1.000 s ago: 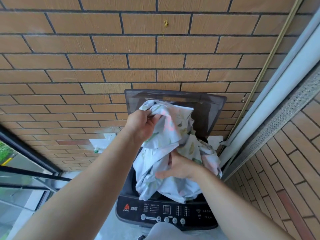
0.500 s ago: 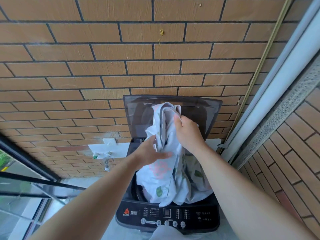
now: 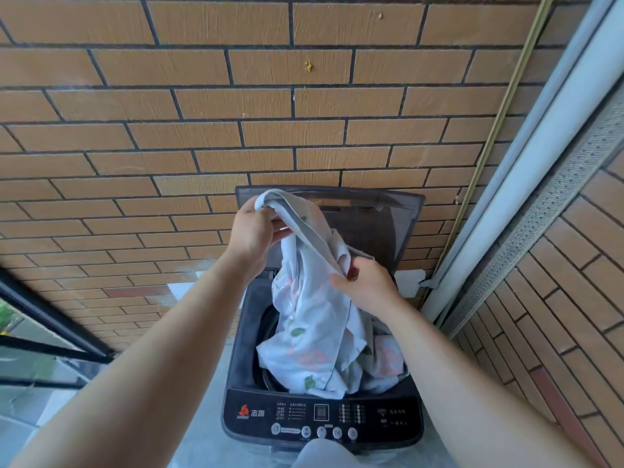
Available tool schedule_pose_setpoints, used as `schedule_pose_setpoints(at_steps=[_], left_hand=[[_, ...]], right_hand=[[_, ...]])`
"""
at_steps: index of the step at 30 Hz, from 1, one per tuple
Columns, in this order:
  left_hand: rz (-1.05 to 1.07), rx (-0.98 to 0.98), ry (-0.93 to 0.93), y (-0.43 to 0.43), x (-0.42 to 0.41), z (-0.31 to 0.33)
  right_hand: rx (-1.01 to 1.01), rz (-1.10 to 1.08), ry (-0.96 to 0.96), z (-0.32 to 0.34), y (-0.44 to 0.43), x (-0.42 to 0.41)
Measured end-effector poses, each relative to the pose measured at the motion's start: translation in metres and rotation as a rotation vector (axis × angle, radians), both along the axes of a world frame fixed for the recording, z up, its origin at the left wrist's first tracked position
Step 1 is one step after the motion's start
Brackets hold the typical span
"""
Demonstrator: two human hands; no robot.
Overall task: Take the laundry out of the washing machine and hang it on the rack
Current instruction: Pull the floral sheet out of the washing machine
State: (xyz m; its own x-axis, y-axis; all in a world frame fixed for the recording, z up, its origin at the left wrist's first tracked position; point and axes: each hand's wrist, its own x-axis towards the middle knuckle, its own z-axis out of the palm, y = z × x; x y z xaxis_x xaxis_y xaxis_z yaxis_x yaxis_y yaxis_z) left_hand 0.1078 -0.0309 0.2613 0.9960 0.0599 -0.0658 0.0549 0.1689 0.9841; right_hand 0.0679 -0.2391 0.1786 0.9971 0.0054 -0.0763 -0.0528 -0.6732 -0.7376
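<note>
- Left hand (image 3: 255, 236) is closed round the top fold of the floral cloth (image 3: 314, 332), held high in front of the open lid (image 3: 381, 224). The right hand (image 3: 366, 287) pinches a lower fold, nearer and to the right.
- And the rest of the cloth?
- It hangs down into the washing machine (image 3: 320, 415), bunched over the near rim.
- How should it be lifted?
- I'd go hand over hand, straight up, so the damp weight doesn't snag on the rim.
- Where is the rack?
- It is not in view. A brick wall (image 3: 236, 130) stands on the far side, with a white pipe (image 3: 540, 163) on the right, a dark railing (image 3: 50, 319) on the left and grey floor (image 3: 202, 417) underneath.
</note>
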Motion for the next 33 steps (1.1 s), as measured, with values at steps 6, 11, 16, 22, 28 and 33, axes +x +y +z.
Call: schedule_pose_setpoints(at_steps=[6,11,16,22,28,33], left_hand=[[0.018,-0.027,0.033,-0.008,-0.005,-0.009],[-0.177,0.548,0.178,-0.011,-0.024,-0.037],[-0.386,0.957,0.115,-0.037,-0.061,-0.082],[-0.181,1.056,0.079,-0.026,-0.048,-0.1],[-0.003,0.835,-0.142,-0.008,-0.033,-0.06],[0.125,0.469,-0.011,-0.015,-0.017,-0.016]], right_hand=[[-0.051,-0.045,-0.002,-0.008,-0.004,-0.006],[0.375,-0.216,0.055,0.017,0.01,0.0],[0.865,-0.207,0.095,0.051,0.03,0.01],[0.819,-0.163,0.051,0.049,0.025,0.011],[0.769,-0.226,0.016,0.041,0.012,0.015],[0.647,-0.066,0.071,0.039,0.014,0.012]])
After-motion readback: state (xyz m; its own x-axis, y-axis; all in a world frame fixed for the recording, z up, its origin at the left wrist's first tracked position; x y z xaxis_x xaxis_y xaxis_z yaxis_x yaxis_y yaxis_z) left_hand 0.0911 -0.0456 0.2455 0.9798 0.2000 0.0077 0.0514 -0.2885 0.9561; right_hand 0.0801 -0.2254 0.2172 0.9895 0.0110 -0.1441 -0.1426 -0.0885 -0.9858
